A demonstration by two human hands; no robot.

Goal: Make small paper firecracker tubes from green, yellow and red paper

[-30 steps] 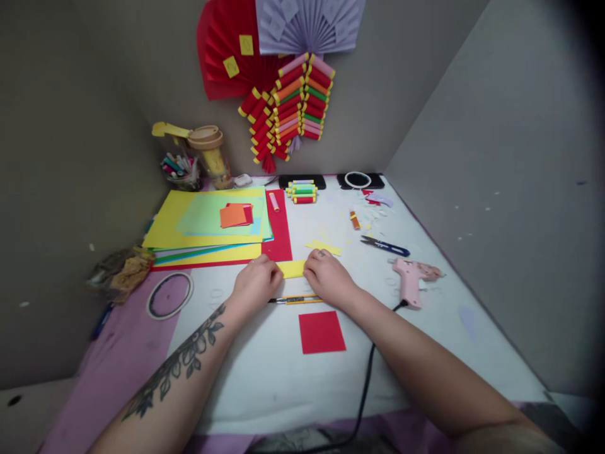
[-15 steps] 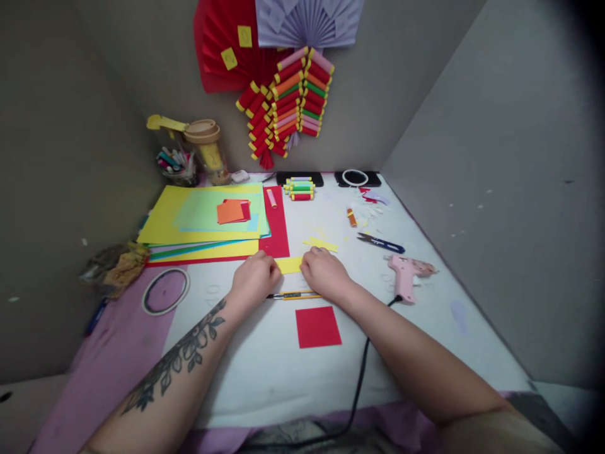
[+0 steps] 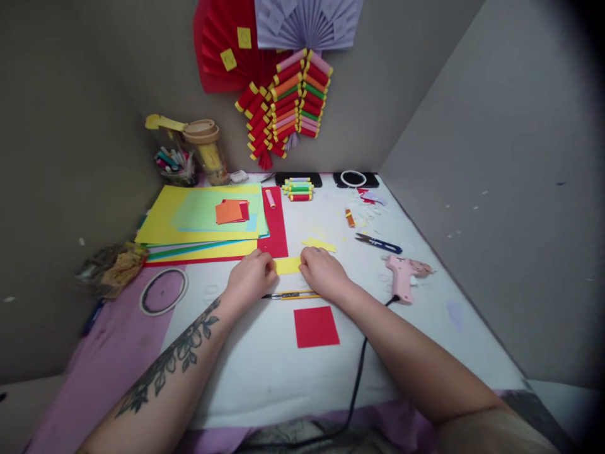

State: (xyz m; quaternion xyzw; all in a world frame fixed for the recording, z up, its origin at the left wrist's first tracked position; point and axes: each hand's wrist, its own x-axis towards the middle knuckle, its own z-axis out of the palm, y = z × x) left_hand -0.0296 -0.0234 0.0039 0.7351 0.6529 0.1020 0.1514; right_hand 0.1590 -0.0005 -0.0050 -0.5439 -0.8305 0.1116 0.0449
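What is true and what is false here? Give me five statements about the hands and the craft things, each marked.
1. The left hand is at one end of the yellow strip. True.
2. The right hand holds the snips. False: they lie on the table.
3. The glue gun has a cord. True.
4. The red square lies under the strip. False: it lies apart, nearer the person.
5. The pink tube lies on red paper. True.
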